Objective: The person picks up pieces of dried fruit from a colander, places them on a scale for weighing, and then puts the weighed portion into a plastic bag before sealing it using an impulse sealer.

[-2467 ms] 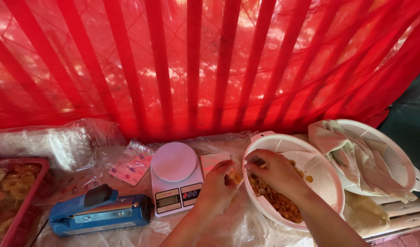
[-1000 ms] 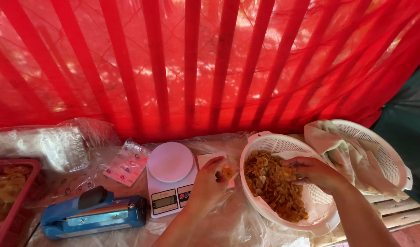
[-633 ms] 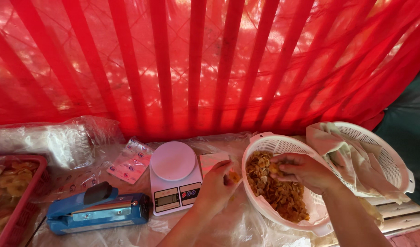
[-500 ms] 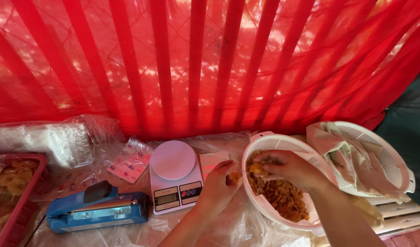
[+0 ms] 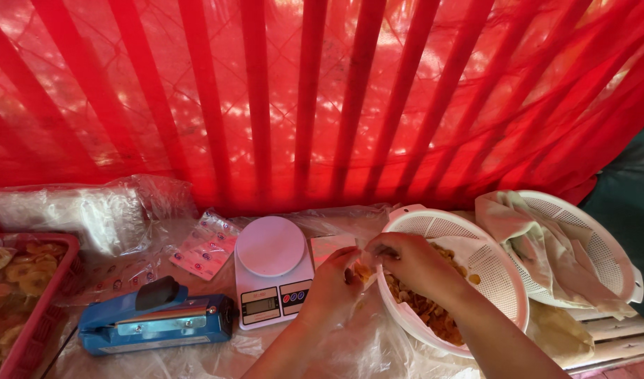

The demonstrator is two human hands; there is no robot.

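My left hand (image 5: 334, 289) holds a small clear plastic bag (image 5: 358, 270) open beside the white perforated basket (image 5: 494, 263). My right hand (image 5: 406, 261) reaches over the basket's left rim, fingers pinched on a few golden chips at the bag's mouth. More chips (image 5: 428, 310) lie in the basket under my right wrist. A white digital kitchen scale (image 5: 271, 270) with an empty round pan stands just left of my left hand.
A blue heat sealer (image 5: 153, 324) lies at the front left. A red basket (image 5: 53, 282) of fried slices sits at the far left. A second white basket (image 5: 595, 242) holding a cloth (image 5: 539, 242) stands right. Plastic sheeting covers the table; red fabric hangs behind.
My right hand has come from the middle of the basket leftward to the bag held by my left hand, carrying chips. The left hand has stayed by the basket rim.
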